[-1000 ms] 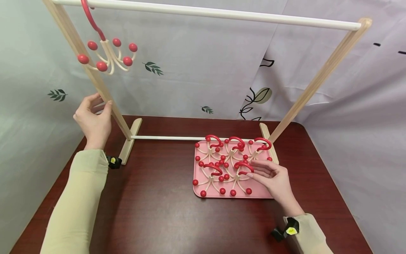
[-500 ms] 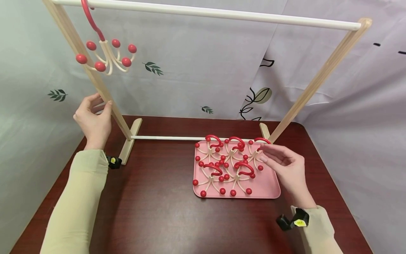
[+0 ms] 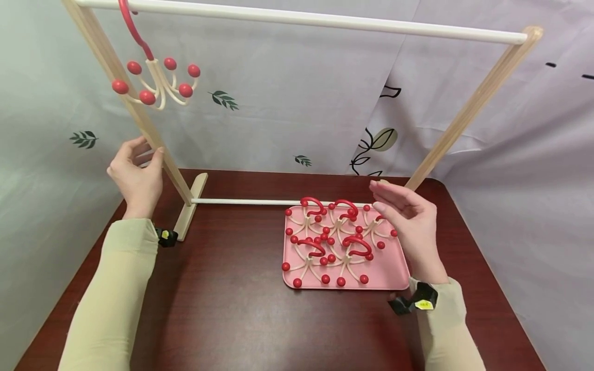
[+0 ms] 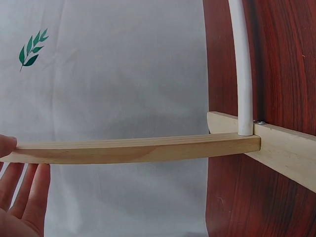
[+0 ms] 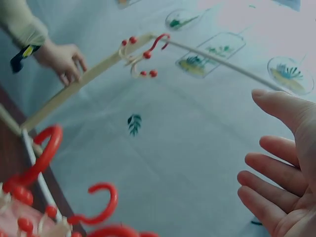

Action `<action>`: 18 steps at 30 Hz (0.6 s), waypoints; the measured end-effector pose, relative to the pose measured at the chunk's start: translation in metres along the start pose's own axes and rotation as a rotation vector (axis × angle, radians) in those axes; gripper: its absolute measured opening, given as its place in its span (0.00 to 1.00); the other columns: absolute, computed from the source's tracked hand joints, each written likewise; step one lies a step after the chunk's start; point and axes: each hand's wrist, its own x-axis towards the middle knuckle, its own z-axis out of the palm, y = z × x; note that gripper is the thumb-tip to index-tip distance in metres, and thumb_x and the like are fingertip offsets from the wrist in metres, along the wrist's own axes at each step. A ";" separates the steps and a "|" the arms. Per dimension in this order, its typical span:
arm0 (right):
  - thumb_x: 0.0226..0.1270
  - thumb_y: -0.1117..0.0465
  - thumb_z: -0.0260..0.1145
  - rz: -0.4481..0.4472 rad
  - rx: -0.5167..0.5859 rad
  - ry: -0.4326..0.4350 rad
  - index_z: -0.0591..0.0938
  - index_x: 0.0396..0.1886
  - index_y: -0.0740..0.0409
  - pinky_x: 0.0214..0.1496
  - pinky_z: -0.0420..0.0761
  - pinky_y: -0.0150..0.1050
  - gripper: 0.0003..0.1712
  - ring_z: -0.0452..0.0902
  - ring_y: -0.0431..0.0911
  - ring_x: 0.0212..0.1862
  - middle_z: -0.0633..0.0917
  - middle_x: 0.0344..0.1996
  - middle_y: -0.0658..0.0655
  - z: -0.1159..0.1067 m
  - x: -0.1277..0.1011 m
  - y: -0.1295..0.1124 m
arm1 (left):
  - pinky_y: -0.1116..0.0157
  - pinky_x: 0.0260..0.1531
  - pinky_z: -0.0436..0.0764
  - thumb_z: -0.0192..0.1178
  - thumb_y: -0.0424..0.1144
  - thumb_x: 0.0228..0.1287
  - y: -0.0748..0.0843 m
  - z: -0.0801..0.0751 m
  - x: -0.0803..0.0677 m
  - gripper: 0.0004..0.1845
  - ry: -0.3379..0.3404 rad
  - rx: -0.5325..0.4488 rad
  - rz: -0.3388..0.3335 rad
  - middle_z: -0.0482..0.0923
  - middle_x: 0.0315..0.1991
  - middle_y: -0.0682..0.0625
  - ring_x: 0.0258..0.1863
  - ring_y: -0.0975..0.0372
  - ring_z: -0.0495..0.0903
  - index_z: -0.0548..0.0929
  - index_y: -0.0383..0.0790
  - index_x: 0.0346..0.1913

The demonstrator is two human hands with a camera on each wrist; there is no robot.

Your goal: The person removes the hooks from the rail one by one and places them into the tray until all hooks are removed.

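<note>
My left hand (image 3: 136, 178) holds the left wooden post (image 3: 143, 123) of a stand, thumb on one side and fingers on the other; the left wrist view shows the thumb and fingertips at the post (image 4: 138, 150). Over the far right corner of a pink tray (image 3: 387, 273) is my right hand (image 3: 413, 232), its fingers extended and nothing in them. The tray bears several pale, many-armed hangers (image 3: 347, 260) with red hooks and red ball tips. One like them, a hanging hanger (image 3: 158, 82), dangles by its hook near the left end of the white top bar (image 3: 301, 17).
A right wooden post (image 3: 473, 108) carries the bar's other end. Low down, a white rod (image 3: 246, 201) joins the stand's feet, passing just behind the tray. The dark red-brown table (image 3: 241, 309) meets a pale patterned cloth (image 3: 278, 103) at the back.
My right hand has left the hook of the front hanger on the tray, shifted right, then risen towards the stand's right post. My left hand keeps its place; the hanging hanger sways slightly.
</note>
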 end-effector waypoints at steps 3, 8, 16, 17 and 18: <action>0.64 0.77 0.70 -0.018 0.010 -0.020 0.83 0.57 0.73 0.58 0.80 0.42 0.21 0.84 0.53 0.55 0.85 0.53 0.66 0.010 0.005 -0.001 | 0.70 0.49 0.82 0.69 0.46 0.67 0.001 0.000 0.000 0.18 -0.004 0.002 -0.008 0.86 0.52 0.55 0.44 0.68 0.85 0.86 0.57 0.58; 0.64 0.75 0.71 -0.046 0.018 -0.041 0.83 0.57 0.71 0.59 0.79 0.44 0.21 0.83 0.56 0.56 0.85 0.54 0.67 0.026 0.013 0.000 | 0.70 0.49 0.82 0.68 0.47 0.67 0.001 0.000 0.000 0.18 -0.008 0.005 -0.012 0.86 0.52 0.55 0.45 0.67 0.85 0.86 0.57 0.59; 0.65 0.74 0.71 -0.062 0.103 -0.048 0.83 0.57 0.71 0.61 0.78 0.48 0.20 0.82 0.57 0.57 0.85 0.54 0.67 0.048 0.027 0.000 | 0.71 0.48 0.82 0.68 0.46 0.67 0.001 0.000 -0.001 0.17 -0.002 0.005 0.000 0.86 0.52 0.55 0.44 0.68 0.85 0.86 0.56 0.58; 0.65 0.74 0.70 -0.065 0.116 -0.050 0.83 0.57 0.71 0.61 0.78 0.49 0.20 0.81 0.57 0.58 0.84 0.55 0.67 0.050 0.029 0.000 | 0.71 0.48 0.82 0.68 0.46 0.67 0.000 0.000 -0.001 0.17 -0.001 0.007 0.005 0.86 0.52 0.55 0.44 0.68 0.85 0.86 0.56 0.58; 0.66 0.74 0.70 -0.066 0.125 -0.050 0.83 0.57 0.70 0.62 0.78 0.50 0.20 0.81 0.58 0.58 0.84 0.55 0.67 0.052 0.031 0.000 | 0.71 0.48 0.82 0.68 0.46 0.67 0.000 0.000 -0.001 0.17 0.000 0.006 0.010 0.86 0.52 0.54 0.43 0.68 0.85 0.86 0.56 0.58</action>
